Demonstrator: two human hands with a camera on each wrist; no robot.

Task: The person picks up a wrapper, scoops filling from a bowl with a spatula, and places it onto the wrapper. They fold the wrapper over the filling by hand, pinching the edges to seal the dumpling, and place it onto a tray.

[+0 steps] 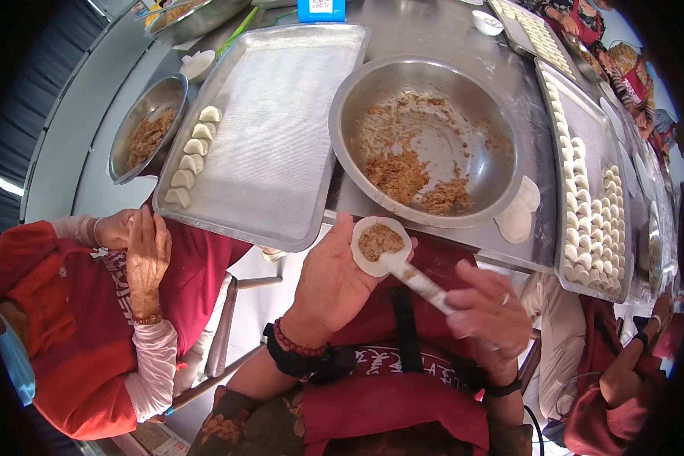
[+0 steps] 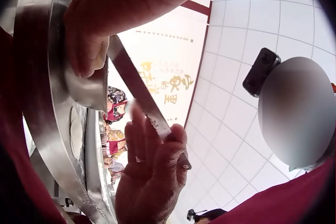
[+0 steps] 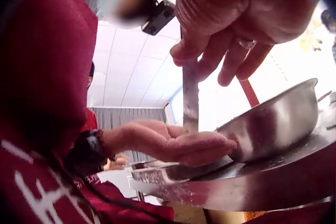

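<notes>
My left hand lies palm up in front of the table edge, with a round dough wrapper resting on its fingers. A brown mound of minced filling sits on the middle of the wrapper. My right hand, a little blurred, pinches a flat metal spatula between thumb and fingers. The blade slants down to the left hand, its tip right at the filling. From the right wrist view, the left hand is nearly flat under the spatula tip.
Just beyond my hands stands a large steel bowl with filling. To its left, a metal tray carries a row of dumplings. Loose wrappers lie at the right, beside another dumpling tray. A person in red sits at my left.
</notes>
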